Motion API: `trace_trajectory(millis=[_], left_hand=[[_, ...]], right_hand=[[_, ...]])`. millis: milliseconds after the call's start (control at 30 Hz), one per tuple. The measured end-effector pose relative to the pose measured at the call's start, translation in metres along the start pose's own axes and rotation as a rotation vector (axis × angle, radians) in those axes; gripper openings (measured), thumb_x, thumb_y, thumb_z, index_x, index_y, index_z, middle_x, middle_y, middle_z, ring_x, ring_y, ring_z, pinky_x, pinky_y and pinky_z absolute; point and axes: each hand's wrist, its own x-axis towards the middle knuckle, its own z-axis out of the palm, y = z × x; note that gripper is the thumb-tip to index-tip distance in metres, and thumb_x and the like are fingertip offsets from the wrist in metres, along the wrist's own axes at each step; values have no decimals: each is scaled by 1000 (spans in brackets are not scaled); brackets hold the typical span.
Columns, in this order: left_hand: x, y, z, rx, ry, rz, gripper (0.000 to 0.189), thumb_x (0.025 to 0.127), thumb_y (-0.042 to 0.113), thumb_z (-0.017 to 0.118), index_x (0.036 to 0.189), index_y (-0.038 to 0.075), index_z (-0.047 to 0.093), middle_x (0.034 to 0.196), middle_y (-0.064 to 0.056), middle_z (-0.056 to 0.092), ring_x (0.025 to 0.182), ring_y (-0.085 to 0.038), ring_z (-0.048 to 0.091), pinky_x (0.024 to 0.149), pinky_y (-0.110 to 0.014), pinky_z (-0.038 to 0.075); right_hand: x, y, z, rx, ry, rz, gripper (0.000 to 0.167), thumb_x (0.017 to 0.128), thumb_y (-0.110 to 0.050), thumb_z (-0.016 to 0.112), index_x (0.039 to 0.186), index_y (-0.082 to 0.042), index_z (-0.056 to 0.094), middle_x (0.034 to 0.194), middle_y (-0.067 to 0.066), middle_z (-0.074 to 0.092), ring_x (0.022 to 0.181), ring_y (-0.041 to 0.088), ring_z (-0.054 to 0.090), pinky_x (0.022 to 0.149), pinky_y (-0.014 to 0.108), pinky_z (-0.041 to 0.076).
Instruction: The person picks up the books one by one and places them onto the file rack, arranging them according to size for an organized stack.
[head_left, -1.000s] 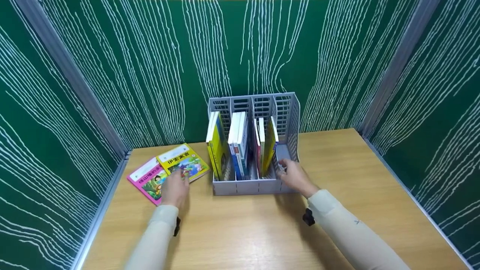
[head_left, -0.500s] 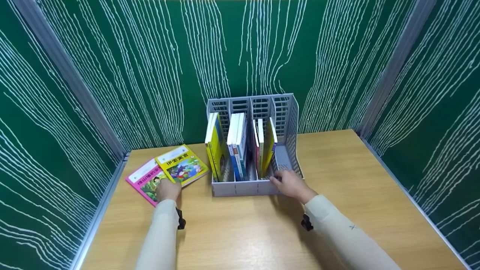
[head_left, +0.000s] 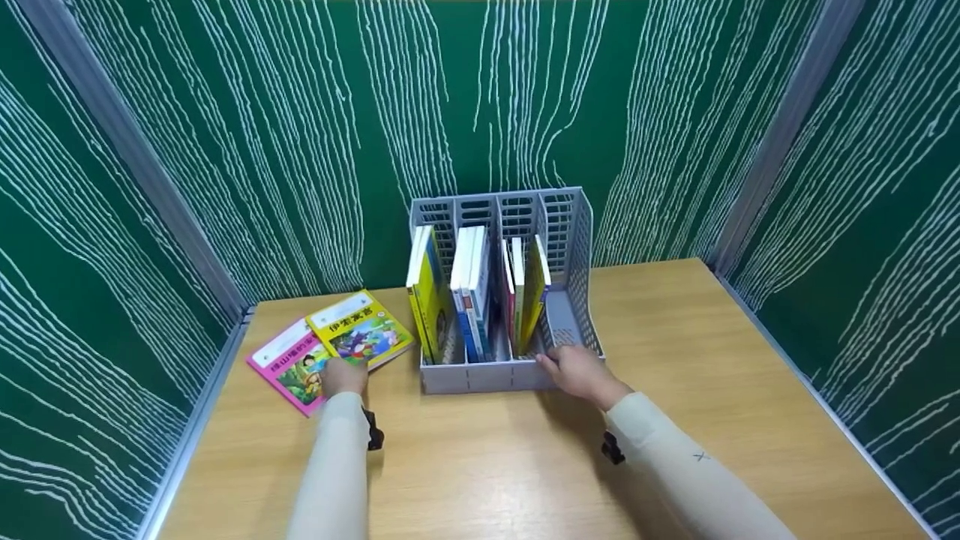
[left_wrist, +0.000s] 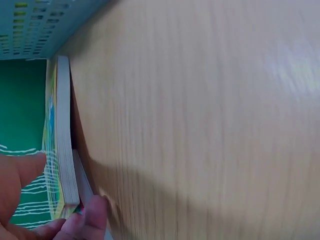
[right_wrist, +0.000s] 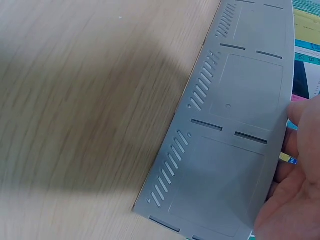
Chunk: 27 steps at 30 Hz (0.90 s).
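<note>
My left hand [head_left: 345, 376] is at the near edge of a yellow picture book [head_left: 362, 330], which overlaps a pink picture book [head_left: 289, 361] on the table. In the left wrist view the thumb lies over the yellow book's cover, and the curled fingers [left_wrist: 95, 215] reach round its lower corner beside the page edges [left_wrist: 65, 130]. My right hand [head_left: 579, 371] grips the front rim of a grey desktop file rack [head_left: 491, 377] at its rightmost compartment. The right wrist view has the fingers curled over the rim of the rack's front panel [right_wrist: 220, 175].
Upright books fill part of the rack's other compartments: yellow ones [head_left: 427, 300] at left, white-and-blue ones [head_left: 472, 300] in the second, several thin ones [head_left: 517, 300] in the third. Green panels [head_left: 300, 150] with white lines enclose the wooden table [head_left: 480, 465].
The right hand has shifted from inside the right compartment to the rack's front rim. My left hand has drawn back slightly toward the yellow book's near edge, fingers more curled.
</note>
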Motion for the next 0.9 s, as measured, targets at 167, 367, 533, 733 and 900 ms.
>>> trace_trajectory(millis=[167, 367, 533, 733, 900], left_hand=[[17, -8, 6, -86, 59, -28, 55, 101, 25, 73, 136, -15, 61, 134, -34, 67, 130, -50, 63, 111, -59, 52], [20, -9, 5, -202, 71, -66, 42, 99, 19, 76, 127, -11, 68, 121, -28, 74, 114, -43, 71, 100, -54, 58], [1, 0, -9, -417, -55, -167, 48, 102, 10, 70, 143, -9, 55, 98, -15, 71, 70, -18, 68, 75, -36, 62], [1, -4, -18, -671, -233, -210, 50, 101, 1, 62, 146, -10, 44, 90, -7, 64, 58, -11, 67, 61, -24, 62], [0, -8, -30, -756, -369, -238, 56, 101, 5, 61, 152, -3, 40, 114, -10, 56, 77, -14, 68, 76, -22, 65]], right_hand=[[1, -2, 2, 8, 2, 6, 39, 114, -30, 56, 86, -7, 70, 70, 3, 58, 66, 19, 54, 66, 39, 52], [0, 2, 3, -28, 31, -6, 41, 113, -29, 57, 80, -8, 66, 67, 2, 55, 64, 20, 53, 66, 43, 51], [1, 3, 4, -20, 25, -8, 40, 113, -30, 57, 82, -8, 68, 69, 3, 58, 65, 20, 55, 66, 43, 53], [-1, 2, 3, -22, 25, -24, 37, 113, -27, 58, 84, -6, 69, 71, 4, 61, 67, 21, 57, 68, 45, 55], [-1, 1, 1, 11, 9, -11, 37, 114, -28, 56, 87, -6, 70, 71, 3, 59, 65, 19, 55, 64, 40, 53]])
